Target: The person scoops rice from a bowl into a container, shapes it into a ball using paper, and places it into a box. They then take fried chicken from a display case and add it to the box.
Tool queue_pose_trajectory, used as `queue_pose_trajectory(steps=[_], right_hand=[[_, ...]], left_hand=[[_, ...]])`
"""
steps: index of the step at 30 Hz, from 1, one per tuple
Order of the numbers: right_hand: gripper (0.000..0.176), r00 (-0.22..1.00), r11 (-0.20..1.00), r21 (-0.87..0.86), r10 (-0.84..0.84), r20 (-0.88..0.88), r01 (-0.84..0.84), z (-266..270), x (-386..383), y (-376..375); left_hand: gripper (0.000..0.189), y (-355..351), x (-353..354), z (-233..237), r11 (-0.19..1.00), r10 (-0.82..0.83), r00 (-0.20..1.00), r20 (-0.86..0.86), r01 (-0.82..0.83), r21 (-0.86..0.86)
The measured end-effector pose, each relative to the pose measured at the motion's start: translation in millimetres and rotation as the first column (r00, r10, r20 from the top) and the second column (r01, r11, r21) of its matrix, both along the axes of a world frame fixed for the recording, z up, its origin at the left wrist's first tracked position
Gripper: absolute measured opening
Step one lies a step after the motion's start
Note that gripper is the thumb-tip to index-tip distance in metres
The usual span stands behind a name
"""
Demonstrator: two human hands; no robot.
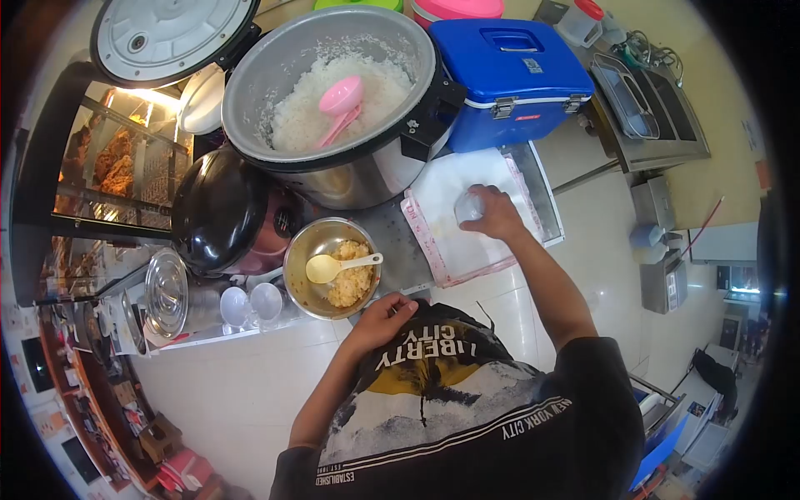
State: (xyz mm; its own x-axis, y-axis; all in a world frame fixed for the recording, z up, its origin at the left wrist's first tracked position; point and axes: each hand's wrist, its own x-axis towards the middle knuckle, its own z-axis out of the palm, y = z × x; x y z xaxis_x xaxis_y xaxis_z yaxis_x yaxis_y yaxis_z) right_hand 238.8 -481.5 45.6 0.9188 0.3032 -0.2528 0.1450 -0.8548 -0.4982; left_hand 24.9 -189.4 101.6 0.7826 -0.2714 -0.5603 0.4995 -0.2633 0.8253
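My right hand (pixel 493 213) is closed around a small clear cup (pixel 469 207), over a stack of white paper sheets (pixel 450 237) with pink printed edges. Close to my shirt, my left hand (pixel 385 322) has its fingers curled together beside the lower rim of a steel bowl (pixel 293 287); whether it holds anything is too small to tell. Fried rice (pixel 353 286) lies in that bowl, with a pale yellow spoon (pixel 325 268) resting across it. Behind stands a big open cooker (pixel 358 179) of white rice (pixel 300 104), a pink scoop (pixel 341 96) lying on the rice.
A dark lidded cooker (pixel 218 208) stands left of the bowl, near two clear plastic cups (pixel 266 301) and a steel lid (pixel 167 292). At the back right is a blue cooler box (pixel 508 79). A lit glass food cabinet (pixel 121 162) is at the left.
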Motion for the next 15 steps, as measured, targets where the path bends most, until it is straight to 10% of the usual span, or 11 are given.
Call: queue_pose_trajectory(steps=[2, 5, 8, 11, 13, 15], right_hand=[[0.088, 0.998, 0.955, 0.295, 0.001, 0.061, -0.019, -12.4, 13.6, -22.4], [0.069, 0.883, 0.741, 0.488, -0.439, -0.169, 0.461, 27.4, -3.4, -36.4], [0.055, 0.807, 0.217, 0.778, -0.187, -0.559, 0.589, 41.3, -27.7, -66.5], [0.053, 0.677, 0.009, 0.691, 0.191, -0.711, 0.723, 83.9, -81.6, -9.5], [0.053, 0.468, -0.017, 0.522, 0.471, -0.748, 0.852, 94.4, -115.9, 45.7], [0.053, 0.469, 0.33, 0.561, 0.321, -0.823, 0.759, 70.2, -143.1, 112.9]], left_hand=[[0.026, 3.2, 0.2, 3.8, 1.0, -0.001, 1.0, 0.026, 0.0, 0.016], [0.028, 7.9, -2.8, 18.4, 0.999, 0.027, 0.999, 0.035, -0.025, -0.032], [0.037, 14.1, -1.8, 25.2, 0.973, 0.078, 0.997, 0.023, -0.071, -0.219], [0.053, 19.8, -0.8, 1.6, 0.853, 0.159, 0.987, -0.027, -0.151, -0.5], [0.065, 16.5, 3.7, -1.7, 0.682, 0.271, 0.944, -0.19, -0.327, -0.654], [0.078, 17.8, 9.4, 24.2, 0.46, 0.335, 0.853, -0.399, -0.518, -0.721]])
